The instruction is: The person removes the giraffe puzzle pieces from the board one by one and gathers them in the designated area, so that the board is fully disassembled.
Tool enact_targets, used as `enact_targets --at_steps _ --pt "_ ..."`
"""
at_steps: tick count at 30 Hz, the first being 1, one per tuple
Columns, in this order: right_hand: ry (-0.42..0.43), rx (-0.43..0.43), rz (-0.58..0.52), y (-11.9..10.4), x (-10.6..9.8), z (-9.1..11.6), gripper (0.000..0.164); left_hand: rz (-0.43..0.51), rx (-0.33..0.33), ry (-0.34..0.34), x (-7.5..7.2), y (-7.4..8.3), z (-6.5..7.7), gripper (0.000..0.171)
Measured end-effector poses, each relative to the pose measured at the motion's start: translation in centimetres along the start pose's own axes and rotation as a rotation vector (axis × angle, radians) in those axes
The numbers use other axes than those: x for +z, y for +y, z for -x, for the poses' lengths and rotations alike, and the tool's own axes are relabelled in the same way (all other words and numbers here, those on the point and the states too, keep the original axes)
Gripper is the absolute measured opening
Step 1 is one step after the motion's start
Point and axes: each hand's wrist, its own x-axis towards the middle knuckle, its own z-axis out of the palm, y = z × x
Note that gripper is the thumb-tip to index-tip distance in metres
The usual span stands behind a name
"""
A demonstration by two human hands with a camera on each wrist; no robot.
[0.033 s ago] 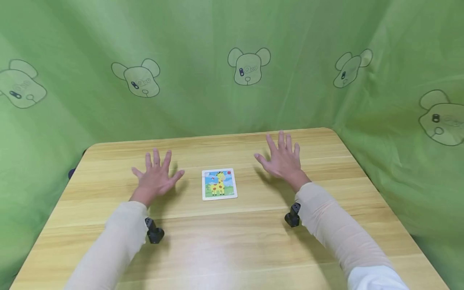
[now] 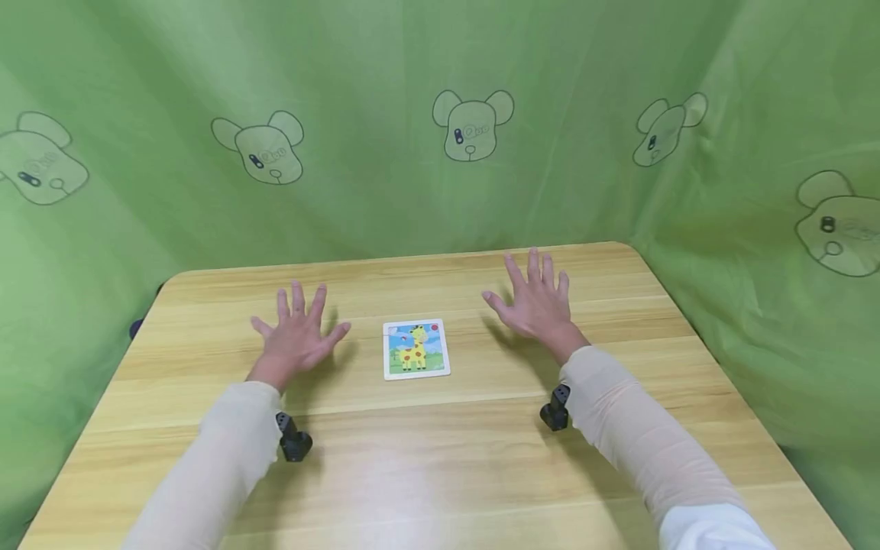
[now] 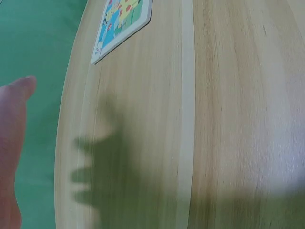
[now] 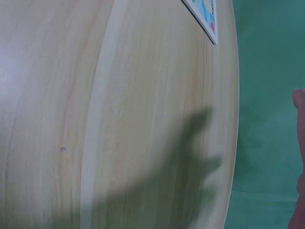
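A small square picture puzzle (image 2: 415, 350) with a white border and a yellow, red-spotted giraffe lies flat on the wooden table (image 2: 426, 466), between the two hands. To its left, my left hand (image 2: 294, 340) hovers with fingers spread, holding nothing. On the other side my right hand (image 2: 536, 304) is raised over the table, fingers spread too and palm down. Neither hand touches the puzzle. Part of the puzzle (image 3: 121, 24) shows at the top of the left wrist view, beyond the hand's shadow. Only a corner of the puzzle (image 4: 205, 16) appears in the right wrist view.
Green curtains (image 2: 371, 191) printed with bear heads hang behind the table and along both sides. A small black camera (image 2: 294, 439) is strapped at the left wrist, another black camera (image 2: 554, 409) at the right. A dark purple object (image 2: 135, 329) peeks out past the table's left edge.
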Motion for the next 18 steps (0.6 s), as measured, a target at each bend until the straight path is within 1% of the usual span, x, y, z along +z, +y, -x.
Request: enact_targets --at_steps 4,8,10,13,18 --pt "0.004 -0.003 -0.001 -0.1 0.1 -0.1 0.087 -0.007 0.007 0.009 -0.2 0.2 0.1 0.086" --pt "0.008 -0.015 -0.025 -0.4 0.6 -0.1 0.084 -0.034 0.014 0.013 0.0 0.5 0.3 0.088" --pt "0.001 -0.015 -0.045 -0.4 0.9 0.0 0.082 -0.044 0.021 -0.001 0.4 0.7 0.5 0.089" --pt "-0.044 0.004 -0.085 -0.5 1.2 0.3 0.082 -0.046 0.038 -0.026 1.1 1.2 0.9 0.089" --pt "-0.092 0.032 -0.216 -0.8 1.2 0.4 0.082 -0.045 0.075 -0.033 2.4 2.1 2.0 0.081"
